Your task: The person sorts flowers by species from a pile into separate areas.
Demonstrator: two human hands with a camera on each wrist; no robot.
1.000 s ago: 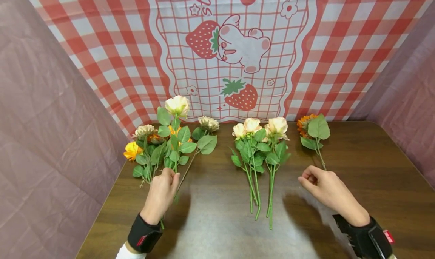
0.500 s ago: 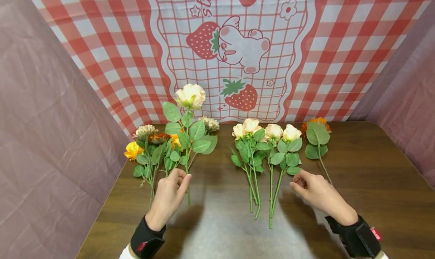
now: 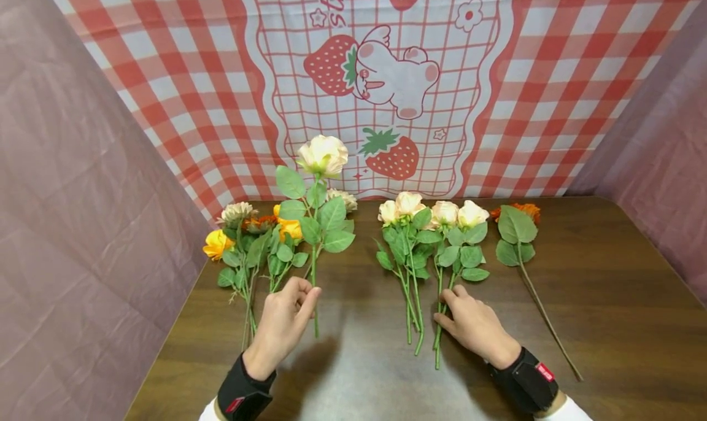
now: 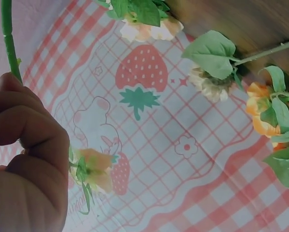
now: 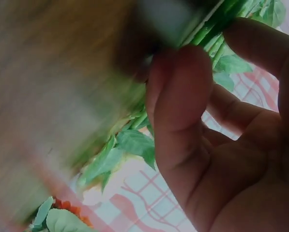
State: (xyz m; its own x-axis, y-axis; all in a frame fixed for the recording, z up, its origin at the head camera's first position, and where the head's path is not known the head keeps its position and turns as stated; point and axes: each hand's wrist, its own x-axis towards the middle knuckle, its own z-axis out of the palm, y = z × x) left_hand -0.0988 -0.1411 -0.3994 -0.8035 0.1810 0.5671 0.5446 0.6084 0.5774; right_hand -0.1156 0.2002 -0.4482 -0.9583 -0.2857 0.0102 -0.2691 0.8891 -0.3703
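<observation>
In the head view my left hand (image 3: 284, 323) pinches the stem of a cream rose (image 3: 323, 156) and holds it upright above the table; in the left wrist view its green stem (image 4: 9, 48) rises past the curled fingers. My right hand (image 3: 477, 329) is low over the table, thumb and fingers about the stems of two pale roses (image 3: 472, 213). The right wrist view shows these stems (image 5: 205, 31) between thumb and forefinger, partly blurred. Just left lie more pale roses (image 3: 409, 204) with their stems toward me.
Yellow flowers (image 3: 217, 244), cream blooms (image 3: 236, 213) and leafy stems lie at the table's left. An orange flower (image 3: 525, 212) with a long stem lies on the right. A checked strawberry cloth (image 3: 386, 102) hangs behind the wooden table (image 3: 364, 384).
The left hand has lifted its rose and moved right, away from the left pile. The right hand has left the orange flower and moved left onto the rose stems, which shifted slightly.
</observation>
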